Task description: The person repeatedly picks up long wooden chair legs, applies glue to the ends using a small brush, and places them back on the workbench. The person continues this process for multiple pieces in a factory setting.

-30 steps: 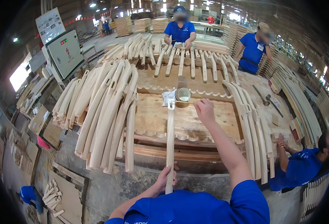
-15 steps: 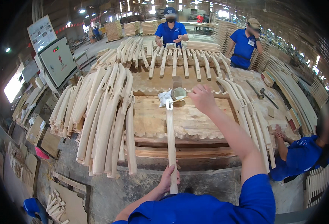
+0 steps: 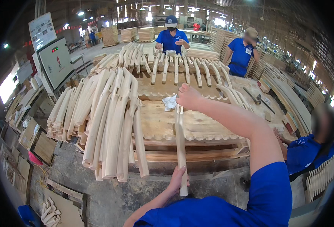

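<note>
The long curved wooden piece point(image 3: 180, 147) lies from the counter point(image 3: 212, 128) toward the person. The left hand point(image 3: 179, 181) wraps its near end; the right hand point(image 3: 188, 97) closes on the far end beside a white rag point(image 3: 170, 102). It looks stiff, light and smooth, best gripped at both ends.

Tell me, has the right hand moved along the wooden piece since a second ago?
Yes. The right hand has come nearer, now covering the small cup beside the white rag on the workbench.

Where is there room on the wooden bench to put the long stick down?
Bare boards lie right of the long stick, before the curved pieces at the right edge. Left is crowded: a stacked pile of curved parts. A white rag sits behind.
</note>
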Available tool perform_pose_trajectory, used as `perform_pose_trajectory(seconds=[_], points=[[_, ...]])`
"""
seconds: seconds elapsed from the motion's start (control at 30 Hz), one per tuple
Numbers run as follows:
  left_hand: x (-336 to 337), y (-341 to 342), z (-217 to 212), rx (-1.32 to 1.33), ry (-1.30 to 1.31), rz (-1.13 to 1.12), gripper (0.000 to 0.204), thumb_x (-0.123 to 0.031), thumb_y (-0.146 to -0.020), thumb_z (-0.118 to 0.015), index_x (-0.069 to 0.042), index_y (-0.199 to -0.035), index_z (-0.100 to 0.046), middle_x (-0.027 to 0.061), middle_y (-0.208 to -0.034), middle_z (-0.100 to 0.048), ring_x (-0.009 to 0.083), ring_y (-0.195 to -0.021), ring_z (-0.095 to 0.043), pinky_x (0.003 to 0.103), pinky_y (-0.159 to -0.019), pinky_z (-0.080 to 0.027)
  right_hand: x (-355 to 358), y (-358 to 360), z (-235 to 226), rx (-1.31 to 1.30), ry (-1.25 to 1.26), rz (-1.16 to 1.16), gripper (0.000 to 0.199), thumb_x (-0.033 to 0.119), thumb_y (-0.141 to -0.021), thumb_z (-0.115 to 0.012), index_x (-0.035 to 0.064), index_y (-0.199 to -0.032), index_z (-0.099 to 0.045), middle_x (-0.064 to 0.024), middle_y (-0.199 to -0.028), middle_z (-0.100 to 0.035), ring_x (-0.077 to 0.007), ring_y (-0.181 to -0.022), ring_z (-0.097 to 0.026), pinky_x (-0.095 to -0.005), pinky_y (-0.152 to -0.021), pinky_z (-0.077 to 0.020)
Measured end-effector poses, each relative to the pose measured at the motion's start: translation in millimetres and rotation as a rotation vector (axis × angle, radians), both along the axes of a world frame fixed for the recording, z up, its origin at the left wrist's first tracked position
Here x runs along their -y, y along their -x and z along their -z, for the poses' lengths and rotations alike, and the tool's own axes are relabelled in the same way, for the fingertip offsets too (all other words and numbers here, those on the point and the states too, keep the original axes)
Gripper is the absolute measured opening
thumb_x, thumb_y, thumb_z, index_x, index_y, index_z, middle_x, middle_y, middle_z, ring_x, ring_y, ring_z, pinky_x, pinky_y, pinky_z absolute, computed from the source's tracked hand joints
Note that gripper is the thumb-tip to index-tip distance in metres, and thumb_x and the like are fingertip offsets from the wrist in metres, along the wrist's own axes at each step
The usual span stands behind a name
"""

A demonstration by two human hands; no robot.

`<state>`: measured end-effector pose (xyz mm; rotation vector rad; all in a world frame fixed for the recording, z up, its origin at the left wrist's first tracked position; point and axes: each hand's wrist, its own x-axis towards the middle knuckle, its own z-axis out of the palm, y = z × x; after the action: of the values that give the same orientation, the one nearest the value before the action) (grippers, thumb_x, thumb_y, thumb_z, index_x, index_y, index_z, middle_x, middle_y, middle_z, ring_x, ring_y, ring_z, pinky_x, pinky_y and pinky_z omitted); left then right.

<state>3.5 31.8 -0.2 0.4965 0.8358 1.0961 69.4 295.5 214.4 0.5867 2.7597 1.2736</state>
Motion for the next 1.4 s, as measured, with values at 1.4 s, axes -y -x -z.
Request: perform_pose_trajectory(seconds=[1.4], points=[[-73,-339,-138,0.165,-0.125,0.601,0.027,-0.025,-0.086,-0.054,-0.012,-0.104,-0.039,0.0064,-0.073,-0.050,0.0177,-0.056,-0.053,0.030,-0.050,-0.048,328,-418,115,-2.544,0.552,-0.105,0.019,0.008,-0.090,-0.047,0.0102,-0.075,-0.036,-0.0037,-0.070,-0.045,-0.0063,-0.052,-0.038,-0.0189,-0.045,-0.0311]])
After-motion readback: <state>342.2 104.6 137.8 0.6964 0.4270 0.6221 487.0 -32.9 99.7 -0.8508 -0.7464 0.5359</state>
